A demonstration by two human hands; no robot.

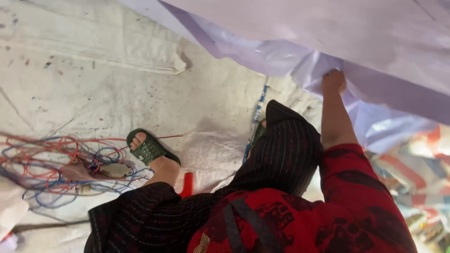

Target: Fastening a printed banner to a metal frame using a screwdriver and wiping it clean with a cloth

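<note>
The person is crouching over a pale woven ground sheet (140, 89), and the right hand (333, 81) is reaching up and forward, its fingers closed around a bunched fold of the big lilac plastic sheet (328, 42) that is hanging across the top of the view. The grip is looking tight, a full fist on the gathered edge, with the arm stretched out almost straight. The left hand is not showing anywhere, so I cannot tell what it is doing. One foot in a green sandal (149, 149) is planted beside a tangle of red and blue wires (61, 164), and a small red object (187, 184) is lying just by the knee. To my eye, keeping the fold gathered deep in the palm is mattering most here, since thin plastic is likely to slip or tear if pinched only at its rim, and the feet are wanting to stay well apart from those loose wires.
</note>
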